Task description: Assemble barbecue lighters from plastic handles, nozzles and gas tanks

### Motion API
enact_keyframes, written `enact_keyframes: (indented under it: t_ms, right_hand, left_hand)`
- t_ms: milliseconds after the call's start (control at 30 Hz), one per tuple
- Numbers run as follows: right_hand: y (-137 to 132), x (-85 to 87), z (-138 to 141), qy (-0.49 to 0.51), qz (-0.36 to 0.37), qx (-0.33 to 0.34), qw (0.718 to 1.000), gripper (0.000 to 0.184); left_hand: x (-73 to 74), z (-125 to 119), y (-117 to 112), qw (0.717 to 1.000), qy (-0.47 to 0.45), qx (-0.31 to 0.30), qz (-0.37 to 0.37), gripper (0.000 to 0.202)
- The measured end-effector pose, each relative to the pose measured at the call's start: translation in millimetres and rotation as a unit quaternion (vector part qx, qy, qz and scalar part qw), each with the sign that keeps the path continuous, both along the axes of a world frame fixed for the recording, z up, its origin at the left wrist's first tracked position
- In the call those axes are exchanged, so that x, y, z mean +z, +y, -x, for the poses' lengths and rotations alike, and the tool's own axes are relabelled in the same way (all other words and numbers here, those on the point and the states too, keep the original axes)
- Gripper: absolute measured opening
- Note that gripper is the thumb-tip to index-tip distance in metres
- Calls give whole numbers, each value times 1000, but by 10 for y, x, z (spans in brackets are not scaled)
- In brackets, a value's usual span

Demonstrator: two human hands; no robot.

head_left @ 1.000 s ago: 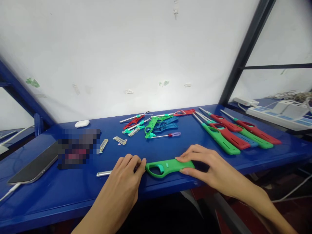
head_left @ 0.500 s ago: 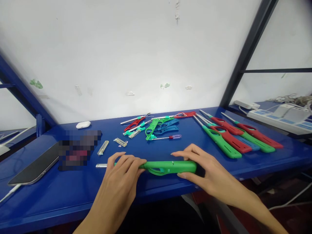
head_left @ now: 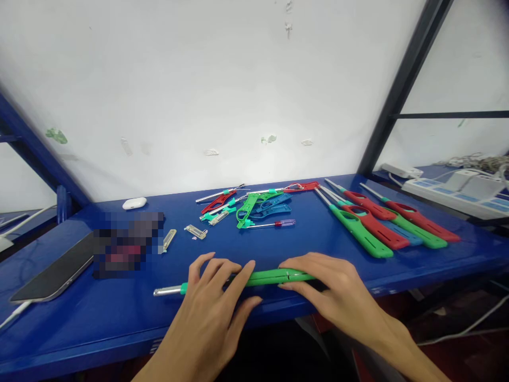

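A green long-nosed lighter (head_left: 270,277) stands on its narrow edge near the front of the blue bench (head_left: 99,313), its metal tube pointing left. My left hand (head_left: 217,297) grips it where the green handle meets the tube, fingers over the top and thumb in front. My right hand (head_left: 330,286) holds the butt end of the handle, fingers curled over it.
Several finished green, red and blue lighters (head_left: 374,223) lie in a row at the right. A heap of coloured lighter shells and metal tubes (head_left: 254,204) with a small screwdriver (head_left: 274,224) sits behind. A phone (head_left: 55,273), white earbud case (head_left: 134,203), small metal parts (head_left: 195,231) and power strips (head_left: 453,188) are around.
The green lighter has been rolled from lying flat onto its narrow edge. Both hands slid toward me with it, and more of the metal tube shows at the left.
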State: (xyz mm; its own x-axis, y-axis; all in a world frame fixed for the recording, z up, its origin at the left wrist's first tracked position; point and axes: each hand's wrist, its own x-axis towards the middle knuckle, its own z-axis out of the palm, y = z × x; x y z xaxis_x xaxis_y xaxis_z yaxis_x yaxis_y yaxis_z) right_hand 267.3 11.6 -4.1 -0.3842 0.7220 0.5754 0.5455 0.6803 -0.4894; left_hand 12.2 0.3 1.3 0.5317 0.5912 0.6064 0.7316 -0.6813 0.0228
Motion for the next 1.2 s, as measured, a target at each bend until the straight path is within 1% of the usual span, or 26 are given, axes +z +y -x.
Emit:
enact_keyframes:
  t_ms: [133, 300, 367, 400, 467, 600, 667, 733, 800, 900, 967, 1067, 1200]
  right_hand:
    - [-35, -35, 6, -26, -51, 10, 998, 14]
    - [-33, -60, 6, -31, -86, 24, 995, 18]
    - [-28, -60, 26, -15, -85, 25, 996, 17]
    - [-29, -55, 37, -1, -75, 24, 997, 16]
    - [-36, -31, 54, 27, -29, 15, 999, 17]
    - [-50, 43, 40, 22, 76, -28, 996, 31]
    - [-39, 69, 25, 20, 103, -28, 994, 27]
    - [-19, 76, 17, 38, 112, -15, 993, 20]
    - [-2, 62, 17, 57, 96, -11, 994, 18]
    - [4, 14, 24, 68, 49, -15, 996, 20]
    - [-2, -22, 32, 73, 22, -7, 997, 22]
    - [-8, -52, 47, 77, -8, 9, 997, 23]
    - [1, -50, 64, 74, -49, 36, 995, 25]
  left_hand:
    - [11, -11, 35, 999, -23, -15, -32, 22]
    - [74, -7, 36, 998, -39, -27, -45, 19]
    - [90, -2, 35, 997, -39, -26, -60, 20]
    - [94, 3, 37, 997, -37, -25, -68, 20]
    - [94, 14, 45, 995, -32, -18, -89, 21]
    - [72, 39, 59, 990, -17, -2, -142, 33]
    - [58, 42, 62, 989, -15, 6, -147, 40]
    - [46, 35, 64, 990, -17, 6, -139, 42]
    - [35, 19, 68, 992, -21, -4, -123, 39]
    - [18, -9, 79, 995, -44, -27, -85, 30]
    - [3, -22, 89, 995, -62, -39, -61, 25]
    - [-18, -28, 109, 993, -85, -61, -57, 20]
    - [-23, -14, 119, 990, -105, -75, -59, 19]
